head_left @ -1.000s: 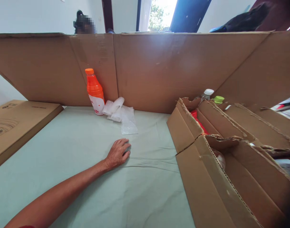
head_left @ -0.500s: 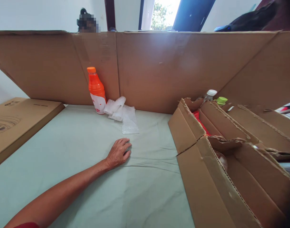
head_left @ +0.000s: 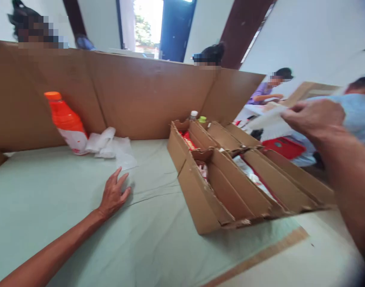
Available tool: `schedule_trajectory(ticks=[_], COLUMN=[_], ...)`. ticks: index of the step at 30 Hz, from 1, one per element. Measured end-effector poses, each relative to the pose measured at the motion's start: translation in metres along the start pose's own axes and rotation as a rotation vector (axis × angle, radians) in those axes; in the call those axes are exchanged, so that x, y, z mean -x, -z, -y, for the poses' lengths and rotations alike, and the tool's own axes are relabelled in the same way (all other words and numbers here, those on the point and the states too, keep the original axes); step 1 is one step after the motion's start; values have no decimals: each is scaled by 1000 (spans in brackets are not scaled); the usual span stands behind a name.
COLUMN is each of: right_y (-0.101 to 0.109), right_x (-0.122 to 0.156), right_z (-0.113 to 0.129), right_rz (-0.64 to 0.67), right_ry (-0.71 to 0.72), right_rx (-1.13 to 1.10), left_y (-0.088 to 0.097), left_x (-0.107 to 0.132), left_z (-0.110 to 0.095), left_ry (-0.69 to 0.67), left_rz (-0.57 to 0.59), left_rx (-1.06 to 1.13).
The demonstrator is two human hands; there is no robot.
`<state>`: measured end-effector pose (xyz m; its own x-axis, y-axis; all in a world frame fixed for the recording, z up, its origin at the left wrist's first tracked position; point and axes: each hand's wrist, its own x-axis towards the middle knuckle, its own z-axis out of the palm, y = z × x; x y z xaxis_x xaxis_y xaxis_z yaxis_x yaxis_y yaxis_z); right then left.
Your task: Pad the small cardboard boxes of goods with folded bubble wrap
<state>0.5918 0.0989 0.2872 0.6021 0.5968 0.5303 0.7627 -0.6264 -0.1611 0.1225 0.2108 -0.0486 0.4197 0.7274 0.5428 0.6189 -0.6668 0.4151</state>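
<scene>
My left hand [head_left: 114,193] rests on the pale green cloth [head_left: 152,215], fingers spread and holding nothing. Just beyond its fingertips lies crumpled bubble wrap [head_left: 110,144]. Against that wrap stands an orange bottle [head_left: 68,123] with an orange cap and a white lower part, slightly tilted. On the right, my right hand [head_left: 316,113] is raised above the far side of the divided cardboard box [head_left: 190,199]. It pinches a whitish translucent plastic sheet [head_left: 270,121], blurred by motion.
A cardboard panel [head_left: 146,95] walls off the back. The box's compartments hold a red packet [head_left: 187,139], a white packet [head_left: 251,173] and bottles with white [head_left: 194,114] and green caps [head_left: 202,119]. Other people sit beyond the panel and at right, near a red tray [head_left: 285,148].
The view has swung right, showing the whole box and more people. My right hand has come into view with the plastic sheet. My left hand's fingers have spread on the cloth.
</scene>
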Motion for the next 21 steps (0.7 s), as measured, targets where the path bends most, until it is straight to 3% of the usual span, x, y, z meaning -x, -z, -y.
schedule_trajectory(ticks=[2, 4, 8, 11, 13, 15, 17, 19, 21], right_y=[25, 41, 49, 47, 45, 41, 32, 21, 11], right_x=[19, 46, 112, 154, 165, 155, 131, 104, 88], right_z=[9, 34, 96, 123, 121, 99, 59, 11, -31], right_rz=[-36, 1, 320, 561, 659, 619, 435, 261, 222], right_ry=[-13, 123, 475, 689, 762, 717, 532, 260, 64], right_rx=[-26, -204, -419, -541, -612, -642, -586, -418, -292], left_y=[7, 22, 60, 73, 74, 74, 76, 82, 90], left_x=[-12, -27, -55, -59, -54, -43, -31, -17, -4], left_z=[-24, -64, -157, -197, -201, -189, -165, -135, -105], left_ry=[-48, -101, -173, -57, 83, 237, 409, 606, 810], left_rz=[-52, -97, -126, 57, 257, 392, 402, 332, 272], left_rx=[62, 164, 438, 769, 975, 1085, 1132, 1161, 1147])
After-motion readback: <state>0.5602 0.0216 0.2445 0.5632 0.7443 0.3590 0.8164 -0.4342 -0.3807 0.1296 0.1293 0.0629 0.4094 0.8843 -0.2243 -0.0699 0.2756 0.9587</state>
